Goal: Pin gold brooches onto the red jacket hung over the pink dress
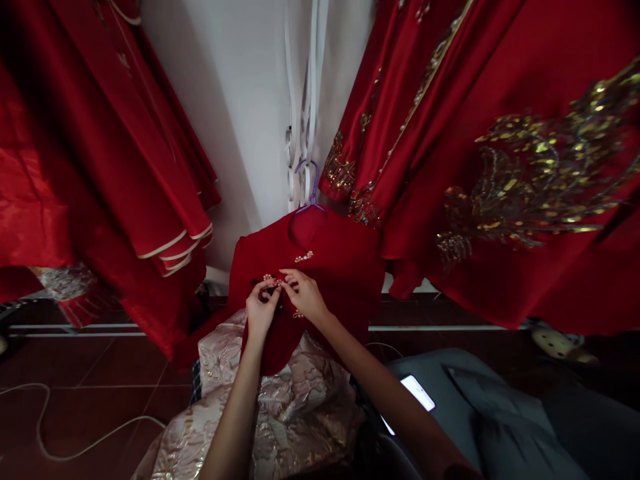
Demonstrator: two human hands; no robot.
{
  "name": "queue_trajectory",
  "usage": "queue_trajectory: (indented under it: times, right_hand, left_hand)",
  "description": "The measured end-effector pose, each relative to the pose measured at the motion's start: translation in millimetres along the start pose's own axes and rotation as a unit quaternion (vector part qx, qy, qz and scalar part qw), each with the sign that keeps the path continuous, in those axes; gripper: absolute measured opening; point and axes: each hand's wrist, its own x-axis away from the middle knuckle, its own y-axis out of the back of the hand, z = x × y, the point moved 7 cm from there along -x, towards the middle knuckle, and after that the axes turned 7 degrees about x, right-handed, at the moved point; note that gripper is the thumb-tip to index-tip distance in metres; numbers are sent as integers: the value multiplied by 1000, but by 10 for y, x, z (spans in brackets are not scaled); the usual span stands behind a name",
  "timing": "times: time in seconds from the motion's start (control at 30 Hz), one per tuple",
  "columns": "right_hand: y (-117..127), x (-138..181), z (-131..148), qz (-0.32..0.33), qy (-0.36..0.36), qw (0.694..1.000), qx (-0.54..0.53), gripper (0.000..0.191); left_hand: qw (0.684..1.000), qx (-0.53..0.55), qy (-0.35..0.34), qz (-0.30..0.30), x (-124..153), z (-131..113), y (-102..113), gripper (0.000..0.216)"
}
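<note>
A red garment [345, 267] hangs from a purple hanger [314, 190], its lower part over shiny pinkish-silver fabric [225, 353]. Small beaded ornaments dot its front: a pearly one [304, 256] below the neckline and another [298, 314] beside my right wrist. Between the fingertips of both my hands is a small beaded ornament [279, 283] on the garment's front. My left hand [260, 310] pinches it from the left with thumb and index finger. From the right, my right hand [306, 295] closes its fingertips at the same spot. Fine details there are too small to make out.
Red garments [165, 167] hang on the left, and a sequined red one [540, 173] on the right. White straps [310, 80] hang against the wall. A lit phone [418, 393] lies on a blue-grey cushion [450, 373]. A pale cable [45, 427] crosses the tiled floor.
</note>
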Motion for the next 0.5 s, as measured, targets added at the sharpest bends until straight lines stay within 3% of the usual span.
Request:
queue_trajectory:
  times: [0.17, 0.33, 0.5]
  right_hand:
    - [-34, 32, 8, -23, 2, 999, 23, 35]
    - [-48, 42, 26, -41, 10, 999, 16, 34]
    - [-38, 48, 30, -51, 5, 999, 12, 33]
  left_hand:
    - [998, -43, -34, -14, -18, -66, 34, 33]
    - [999, -24, -14, -22, -80, 3, 91, 29]
    - [996, -77, -42, 33, -107, -110, 126, 25]
